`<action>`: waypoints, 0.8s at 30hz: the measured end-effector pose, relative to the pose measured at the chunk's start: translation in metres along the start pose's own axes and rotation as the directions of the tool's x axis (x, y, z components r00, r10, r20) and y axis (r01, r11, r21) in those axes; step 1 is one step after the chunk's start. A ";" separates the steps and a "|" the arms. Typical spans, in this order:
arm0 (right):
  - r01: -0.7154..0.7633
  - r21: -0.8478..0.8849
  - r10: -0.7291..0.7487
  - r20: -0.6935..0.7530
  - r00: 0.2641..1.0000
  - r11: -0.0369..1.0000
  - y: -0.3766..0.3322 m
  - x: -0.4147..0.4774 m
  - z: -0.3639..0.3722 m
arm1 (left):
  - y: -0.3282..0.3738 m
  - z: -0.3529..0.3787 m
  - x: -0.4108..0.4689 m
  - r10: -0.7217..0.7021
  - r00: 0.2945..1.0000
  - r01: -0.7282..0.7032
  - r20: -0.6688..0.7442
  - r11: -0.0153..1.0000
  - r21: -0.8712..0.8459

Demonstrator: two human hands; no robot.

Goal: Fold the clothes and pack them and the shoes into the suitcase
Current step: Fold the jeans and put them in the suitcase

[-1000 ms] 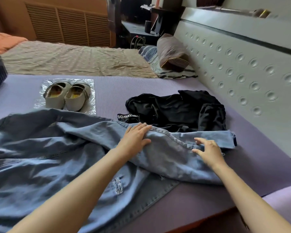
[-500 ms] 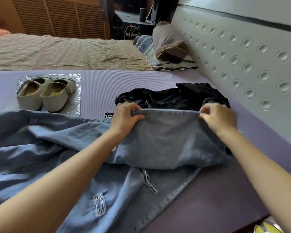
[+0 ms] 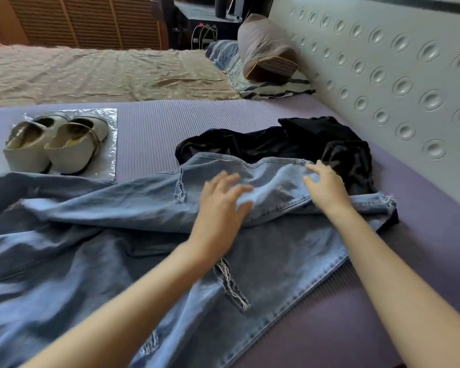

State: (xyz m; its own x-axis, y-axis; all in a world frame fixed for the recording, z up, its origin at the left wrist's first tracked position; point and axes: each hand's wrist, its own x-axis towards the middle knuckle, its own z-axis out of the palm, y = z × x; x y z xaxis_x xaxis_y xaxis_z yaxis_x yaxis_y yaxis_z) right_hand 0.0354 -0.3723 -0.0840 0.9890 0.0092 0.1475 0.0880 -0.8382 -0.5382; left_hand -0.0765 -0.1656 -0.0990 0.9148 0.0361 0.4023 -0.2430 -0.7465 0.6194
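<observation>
Light blue ripped jeans (image 3: 117, 235) lie spread across the purple mat (image 3: 149, 134), one leg laid over the other on the right. My left hand (image 3: 221, 205) rests on the upper leg with spread fingers. My right hand (image 3: 327, 187) hovers over the leg's hem edge, fingers relaxed and holding nothing. A crumpled black garment (image 3: 290, 144) lies just behind the jeans, partly covered by the denim. A pair of cream flat shoes (image 3: 53, 144) sits on a clear plastic sheet at the far left. No suitcase is in view.
A white dimpled headboard wall (image 3: 409, 75) runs along the right. A beige bedspread (image 3: 104, 73) lies beyond the mat, with a brown pillow (image 3: 266, 51) on a striped pillow near the wall. The mat's front edge drops off at the lower right.
Half a second ago both hands pinched the jeans leg's hem and held it up. Now the leg lies flat, the hem is released, and both hands are spread over the denim.
</observation>
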 end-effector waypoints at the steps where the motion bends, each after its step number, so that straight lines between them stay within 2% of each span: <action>1: 0.014 0.041 -0.012 -0.049 0.999 0.999 0.006 -0.017 -0.001 | 0.008 0.002 -0.024 0.053 0.998 -0.052 0.029 0.998 -0.037; 3: 0.025 0.057 -0.015 -0.181 0.983 0.998 0.021 -0.049 -0.008 | 0.025 0.004 -0.071 0.168 0.982 -0.167 0.086 0.986 -0.015; 5: -0.024 0.027 0.032 -0.360 0.932 0.999 0.039 -0.078 -0.014 | 0.033 0.009 -0.107 0.255 0.956 -0.265 0.145 0.963 0.052; 7: -0.127 0.069 0.145 -0.474 0.868 0.989 0.053 -0.105 -0.017 | 0.029 0.014 -0.129 0.243 0.949 -0.263 0.203 0.962 0.074; 11: -0.335 0.326 0.448 -0.384 0.808 0.884 0.052 -0.135 -0.014 | 0.015 0.019 -0.142 0.203 0.952 -0.225 0.230 0.972 0.073; 16: -0.330 0.556 0.574 -0.347 0.741 0.763 0.037 -0.133 -0.019 | 0.029 0.014 -0.140 0.148 0.979 -0.143 0.142 0.989 -0.039; 18: -0.231 0.602 0.556 -0.433 0.710 0.764 0.030 -0.138 -0.035 | 0.041 0.009 -0.144 0.172 0.977 -0.153 0.123 0.977 -0.145; 21: -0.103 0.521 0.433 -0.565 0.702 0.847 0.028 -0.156 -0.063 | 0.060 0.004 -0.149 0.208 0.973 -0.173 0.100 0.944 -0.282; 24: -0.161 0.314 0.322 -0.571 0.755 0.936 0.049 -0.170 -0.067 | 0.067 0.011 -0.161 0.256 0.945 -0.175 0.202 0.921 -0.348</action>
State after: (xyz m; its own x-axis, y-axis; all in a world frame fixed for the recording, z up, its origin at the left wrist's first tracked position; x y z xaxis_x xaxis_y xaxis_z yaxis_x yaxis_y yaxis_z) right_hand -0.1363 -0.4515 -0.0801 0.7076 -0.5740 0.4121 -0.0400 -0.6148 -0.7877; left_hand -0.2365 -0.2285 -0.1299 0.8678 -0.2912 0.4027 -0.4962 -0.4627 0.7346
